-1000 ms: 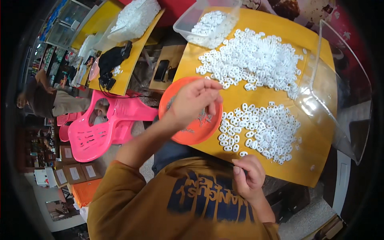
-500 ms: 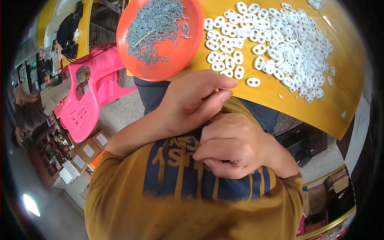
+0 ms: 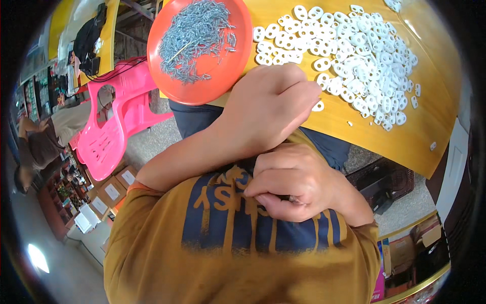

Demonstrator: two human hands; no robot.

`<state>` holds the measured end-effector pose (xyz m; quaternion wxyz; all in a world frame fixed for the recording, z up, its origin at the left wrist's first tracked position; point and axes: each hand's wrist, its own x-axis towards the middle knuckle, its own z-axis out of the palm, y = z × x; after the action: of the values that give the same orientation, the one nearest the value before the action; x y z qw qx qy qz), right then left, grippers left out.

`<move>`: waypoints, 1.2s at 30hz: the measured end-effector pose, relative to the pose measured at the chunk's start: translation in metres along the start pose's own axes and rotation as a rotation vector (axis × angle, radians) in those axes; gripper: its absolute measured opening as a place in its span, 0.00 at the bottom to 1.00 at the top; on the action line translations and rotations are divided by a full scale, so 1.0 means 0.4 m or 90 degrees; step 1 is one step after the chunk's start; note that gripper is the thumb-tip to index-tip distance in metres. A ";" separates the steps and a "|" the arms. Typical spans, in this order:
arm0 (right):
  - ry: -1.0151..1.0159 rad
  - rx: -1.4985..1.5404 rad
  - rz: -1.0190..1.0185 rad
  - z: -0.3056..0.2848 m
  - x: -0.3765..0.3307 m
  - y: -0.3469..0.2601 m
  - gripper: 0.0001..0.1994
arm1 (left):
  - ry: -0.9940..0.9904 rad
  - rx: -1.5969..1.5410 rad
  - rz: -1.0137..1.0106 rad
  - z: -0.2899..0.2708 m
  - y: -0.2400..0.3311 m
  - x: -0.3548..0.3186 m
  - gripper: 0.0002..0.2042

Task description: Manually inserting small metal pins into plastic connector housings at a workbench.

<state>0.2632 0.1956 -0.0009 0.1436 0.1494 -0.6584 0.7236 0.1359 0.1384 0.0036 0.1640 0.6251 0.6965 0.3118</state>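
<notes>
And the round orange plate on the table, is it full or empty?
Partly full: grey screws are heaped over much of the orange plate, but its lower right part shows bare.

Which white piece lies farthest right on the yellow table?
The lone white piece near the lower right corner of the yellow table; the rest lie farther left, most in one pile.

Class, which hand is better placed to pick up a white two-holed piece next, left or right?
Probably the left hand: in view it overlaps the edge of the table, beside the white pieces. The right hand is curled before the shirt, farther away.
</notes>
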 end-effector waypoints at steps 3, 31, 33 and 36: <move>-0.004 0.002 0.004 -0.002 0.000 0.003 0.06 | 0.046 0.050 0.039 0.016 -0.002 0.030 0.11; 0.126 -0.005 0.067 -0.027 -0.018 0.003 0.07 | 0.043 0.096 0.032 0.041 -0.016 0.086 0.09; 0.135 -0.014 0.071 -0.029 -0.020 -0.005 0.07 | 0.037 0.089 0.037 0.036 -0.016 0.085 0.09; 0.156 -0.024 0.075 -0.048 -0.026 -0.003 0.07 | 0.013 0.071 0.053 0.032 -0.024 0.095 0.08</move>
<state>0.2728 0.2149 -0.0058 0.1828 0.0186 -0.6568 0.7313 0.1303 0.1779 -0.0060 0.1085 0.6582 0.6881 0.2855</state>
